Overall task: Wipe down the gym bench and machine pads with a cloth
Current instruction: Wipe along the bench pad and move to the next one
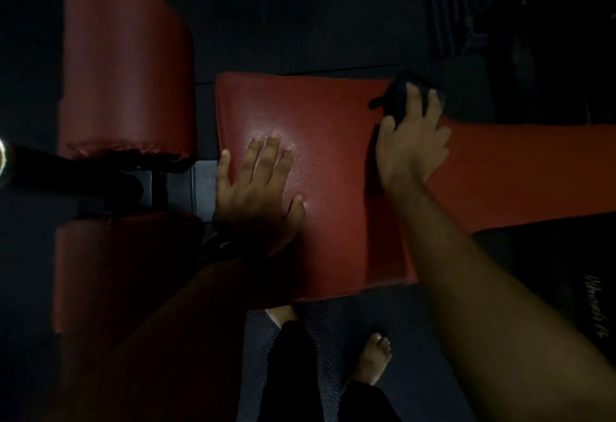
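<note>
The one dark crumpled cloth (398, 93) sits under the right hand (411, 148), fingers and thumb gripping it at the far right corner of the square red vinyl seat pad (330, 168). The left hand (256, 185) lies flat, fingers spread, on the same pad. Two red cylindrical roller pads (126, 68) stand left of it, and one long red back pad (526, 168) runs right.

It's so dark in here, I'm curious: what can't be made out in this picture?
All in the head view:
cloth: mostly hidden under the right hand.
long red pad: cut off by the right edge.
white writing, lower right: too blurred and dim to read.
dark frame, left: lost in shadow.
</note>
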Available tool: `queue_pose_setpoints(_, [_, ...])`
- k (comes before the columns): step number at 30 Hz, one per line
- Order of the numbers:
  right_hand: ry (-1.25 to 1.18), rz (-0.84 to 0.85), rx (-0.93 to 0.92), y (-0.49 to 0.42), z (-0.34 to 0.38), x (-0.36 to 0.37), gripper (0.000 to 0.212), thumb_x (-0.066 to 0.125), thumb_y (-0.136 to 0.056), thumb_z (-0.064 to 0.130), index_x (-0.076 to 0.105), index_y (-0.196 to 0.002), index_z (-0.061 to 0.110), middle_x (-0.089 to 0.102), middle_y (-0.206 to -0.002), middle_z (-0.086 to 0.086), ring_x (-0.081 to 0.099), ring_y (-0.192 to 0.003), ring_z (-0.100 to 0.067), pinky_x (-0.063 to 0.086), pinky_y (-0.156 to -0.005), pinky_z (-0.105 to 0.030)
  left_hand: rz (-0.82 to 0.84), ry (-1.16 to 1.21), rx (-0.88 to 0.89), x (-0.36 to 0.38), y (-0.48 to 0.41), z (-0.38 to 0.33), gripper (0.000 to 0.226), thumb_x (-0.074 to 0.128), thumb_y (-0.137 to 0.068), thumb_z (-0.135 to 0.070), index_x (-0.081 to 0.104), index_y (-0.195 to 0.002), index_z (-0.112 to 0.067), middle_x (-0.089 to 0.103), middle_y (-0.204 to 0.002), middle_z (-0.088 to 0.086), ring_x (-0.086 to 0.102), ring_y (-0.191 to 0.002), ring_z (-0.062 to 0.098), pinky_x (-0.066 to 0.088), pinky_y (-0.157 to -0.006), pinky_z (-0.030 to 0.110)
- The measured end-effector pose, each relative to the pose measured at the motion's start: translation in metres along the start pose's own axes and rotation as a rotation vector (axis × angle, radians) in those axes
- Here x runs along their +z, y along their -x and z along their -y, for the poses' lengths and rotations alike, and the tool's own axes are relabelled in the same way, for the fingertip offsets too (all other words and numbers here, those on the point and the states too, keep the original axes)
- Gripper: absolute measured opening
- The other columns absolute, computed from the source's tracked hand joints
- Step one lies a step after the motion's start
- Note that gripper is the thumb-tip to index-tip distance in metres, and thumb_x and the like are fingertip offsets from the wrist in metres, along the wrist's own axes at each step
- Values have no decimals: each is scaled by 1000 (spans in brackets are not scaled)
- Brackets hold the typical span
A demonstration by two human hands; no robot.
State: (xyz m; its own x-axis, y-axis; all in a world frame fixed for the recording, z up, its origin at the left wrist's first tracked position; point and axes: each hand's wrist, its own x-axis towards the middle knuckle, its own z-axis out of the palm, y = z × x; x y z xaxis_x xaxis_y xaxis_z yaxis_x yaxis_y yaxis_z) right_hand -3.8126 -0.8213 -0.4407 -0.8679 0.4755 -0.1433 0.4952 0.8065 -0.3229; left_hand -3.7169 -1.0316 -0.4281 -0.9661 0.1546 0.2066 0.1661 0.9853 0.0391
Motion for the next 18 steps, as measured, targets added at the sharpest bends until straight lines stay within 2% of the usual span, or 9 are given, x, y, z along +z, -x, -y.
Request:
queue_pose_setpoints(2, [17, -2, -13, 32, 11, 2, 62, 51, -99, 38, 30, -157, 38, 20, -168, 4, 47, -119, -32, 40, -93, -43, 5, -4, -3, -1, 0, 0, 68, 61, -83, -46, 56, -144, -15, 42, -159, 5, 37, -148, 24, 22, -119, 59])
queue_pose_setpoints(6, [-22, 6, -427, 48, 22, 3, 63, 61, -91, 36, 43, -151, 36, 32, -163, 2, 51, -119, -34, 44, -90, -45, 0, -13, 15, -1, 0, 0, 69, 62, -84, -46, 55, -145, -15, 43, -158, 6, 38, -148, 25, 23, -119, 60])
queue_pose_setpoints(8, [19, 44, -488, 13, 21, -2, 64, 58, -93, 36, 39, -153, 37, 29, -165, 3, 48, -126, -34, 44, -94, -48, -4, -9, 15, 1, 0, 0, 68, 60, -84, -47, 56, -144, -15, 44, -158, 6, 38, -148, 25, 23, -119, 60])
queue_pose_setpoints(10, [112, 86, -411, -23, 19, -5, 66, 54, -97, 38, 29, -157, 40, 21, -167, 4, 42, -134, -35, 41, -102, -50, -4, -4, 7, 1, 0, 1, 67, 58, -85, -48, 56, -144, -15, 43, -159, 6, 38, -148, 24, 22, -119, 59])
queue_pose_setpoints(12, [145, 130, -223, -50, 13, -7, 65, 51, -100, 40, 23, -159, 42, 16, -169, 5, 38, -139, -35, 37, -107, -52, 1, -8, 8, 1, 1, 1, 66, 56, -86, -48, 56, -144, -16, 42, -159, 5, 37, -148, 24, 21, -120, 59])
queue_pose_setpoints(15, [89, 147, 1, -64, -5, -9, 62, 49, -102, 40, 25, -158, 40, 17, -168, 4, 38, -139, -36, 38, -107, -52, 14, 4, 12, 0, 1, 1, 67, 56, -87, -48, 55, -145, -15, 42, -159, 6, 37, -148, 24, 20, -120, 59])
queue_pose_setpoints(18, [75, 79, 74, -42, -11, -9, 61, 49, -101, 40, 28, -158, 35, 22, -166, 0, 43, -132, -37, 41, -102, -48, 23, -1, 19, 0, 0, 2, 68, 57, -86, -48, 54, -145, -15, 41, -160, 6, 36, -149, 25, 20, -120, 60])
